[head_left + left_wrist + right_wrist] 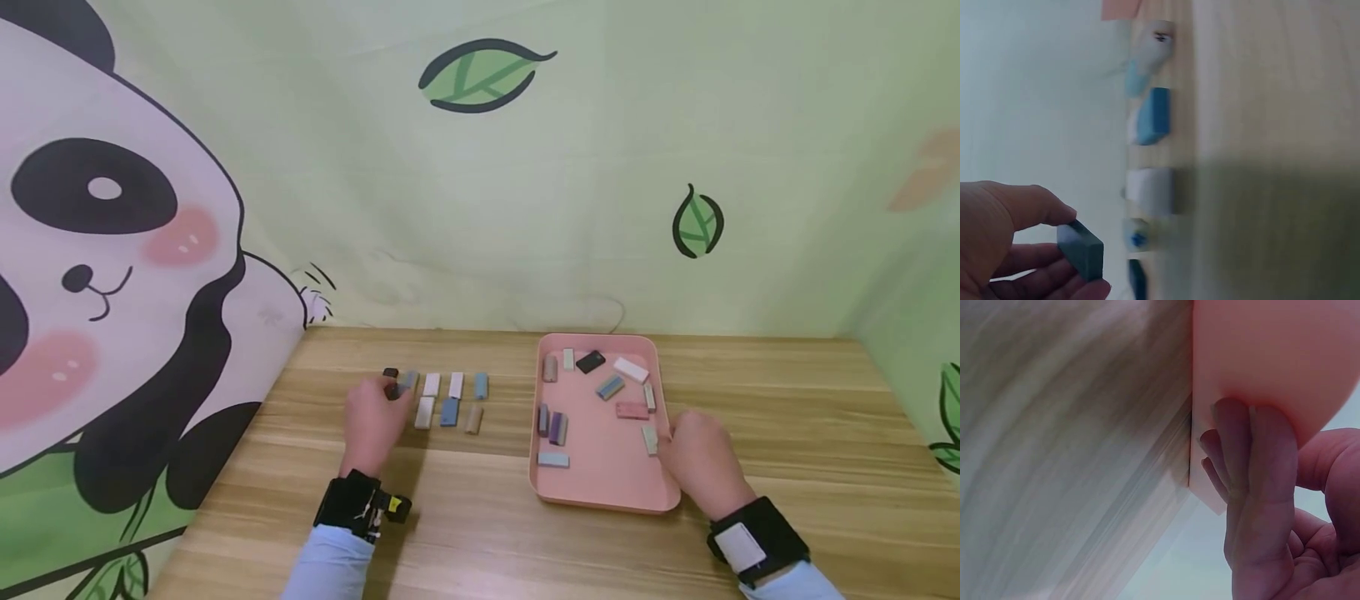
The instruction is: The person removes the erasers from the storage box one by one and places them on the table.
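Note:
My left hand point(377, 423) pinches a small dark block point(1083, 250) between thumb and fingers, at the left end of two rows of small blocks on the table. Another black block point(391, 372) sits just beyond its fingertips, beside a grey-blue block point(408, 381). White blocks point(424, 412), a blue block point(449, 412) and a tan one point(474, 419) lie to the right. At the right rim of the pink tray point(600, 492), my right hand point(701, 458) grips the edge, its fingers on the outer wall and thumb at the rim.
Inside the tray lie several scattered blocks, among them a black block point(590, 361), a pink block point(632, 410) and a purple-grey one point(558, 428). A panda-print cloth point(480, 208) hangs behind the wooden table point(465, 517).

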A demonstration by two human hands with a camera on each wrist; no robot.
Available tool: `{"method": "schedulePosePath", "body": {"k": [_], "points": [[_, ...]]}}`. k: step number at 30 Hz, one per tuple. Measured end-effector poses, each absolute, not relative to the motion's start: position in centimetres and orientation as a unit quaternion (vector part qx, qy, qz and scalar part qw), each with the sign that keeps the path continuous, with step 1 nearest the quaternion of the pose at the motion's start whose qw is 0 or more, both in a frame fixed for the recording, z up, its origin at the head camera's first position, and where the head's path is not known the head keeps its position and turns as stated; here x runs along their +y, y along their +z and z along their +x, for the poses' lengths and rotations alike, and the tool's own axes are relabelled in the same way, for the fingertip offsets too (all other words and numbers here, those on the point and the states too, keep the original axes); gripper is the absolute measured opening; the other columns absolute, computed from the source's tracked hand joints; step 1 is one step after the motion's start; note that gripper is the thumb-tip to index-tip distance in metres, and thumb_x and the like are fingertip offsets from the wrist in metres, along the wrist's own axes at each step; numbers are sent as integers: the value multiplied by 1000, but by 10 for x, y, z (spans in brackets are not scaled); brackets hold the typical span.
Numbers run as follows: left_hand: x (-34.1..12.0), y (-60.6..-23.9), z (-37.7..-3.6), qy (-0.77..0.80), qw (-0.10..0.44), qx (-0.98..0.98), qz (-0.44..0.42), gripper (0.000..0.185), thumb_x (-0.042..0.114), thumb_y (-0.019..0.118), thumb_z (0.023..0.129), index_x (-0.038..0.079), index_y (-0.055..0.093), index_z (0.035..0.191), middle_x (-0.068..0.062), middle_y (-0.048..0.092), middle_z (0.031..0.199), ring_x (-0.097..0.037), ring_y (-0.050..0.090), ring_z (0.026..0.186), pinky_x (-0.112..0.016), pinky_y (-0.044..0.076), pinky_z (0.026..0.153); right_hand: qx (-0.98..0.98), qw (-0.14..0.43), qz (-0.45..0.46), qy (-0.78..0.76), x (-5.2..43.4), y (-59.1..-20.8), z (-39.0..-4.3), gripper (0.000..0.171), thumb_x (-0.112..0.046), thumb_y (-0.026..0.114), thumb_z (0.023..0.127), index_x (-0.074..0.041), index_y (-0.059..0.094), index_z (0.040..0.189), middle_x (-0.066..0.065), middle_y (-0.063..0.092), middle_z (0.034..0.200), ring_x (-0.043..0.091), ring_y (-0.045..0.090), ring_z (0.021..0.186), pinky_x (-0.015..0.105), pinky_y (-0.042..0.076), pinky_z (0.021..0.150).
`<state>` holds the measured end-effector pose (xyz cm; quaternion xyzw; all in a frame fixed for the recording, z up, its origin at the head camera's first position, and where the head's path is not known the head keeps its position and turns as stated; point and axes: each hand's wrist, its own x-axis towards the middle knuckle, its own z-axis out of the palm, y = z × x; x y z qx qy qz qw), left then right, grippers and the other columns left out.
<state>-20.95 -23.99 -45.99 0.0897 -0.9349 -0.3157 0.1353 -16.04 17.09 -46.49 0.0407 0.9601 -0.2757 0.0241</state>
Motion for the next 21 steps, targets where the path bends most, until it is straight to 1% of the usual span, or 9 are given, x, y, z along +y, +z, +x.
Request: {"method": "schedulePosePath", "body": {"k": [3,5,11,17,21], "points": [[-243,-469,-211,-298,128,-939,114,25,24,67,80,2,69,93,-11,66,82,-19,55,59,-27,40,47,960,26,42,-274,171,-465,-160,26,-12,56,86,-5,60,62,3,47,53,15,47,47,26,34,43],[-243,-475,-213,-291,124,-941,124,24,24,68,79,3,70,90,-11,65,80,-19,54,58,-27,40,46,960,30,45,-274,171,-465,-161,26,-12,56,87,-5,61,62,3,47,54,15,47,47,26,34,43],[-245,-488,-220,-271,117,-945,143,23,26,69,77,5,70,87,-10,64,81,-22,56,63,-26,40,47,959,37,52,-276,171,-465,-161,26,-13,56,87,-5,61,63,3,47,54,15,47,47,26,34,43],[-244,-489,-224,-263,98,-946,164,24,29,70,77,6,69,85,-11,64,83,-23,57,66,-27,39,47,958,39,56,-278,170,-464,-160,25,-13,56,88,-4,62,65,4,49,54,15,49,48,26,35,43],[-242,-490,-226,-252,89,-949,169,24,31,70,78,7,68,81,-10,63,81,-23,56,66,-27,38,47,956,49,61,-282,170,-463,-160,24,-13,56,88,-3,63,68,5,51,56,16,49,48,26,36,43]]}}
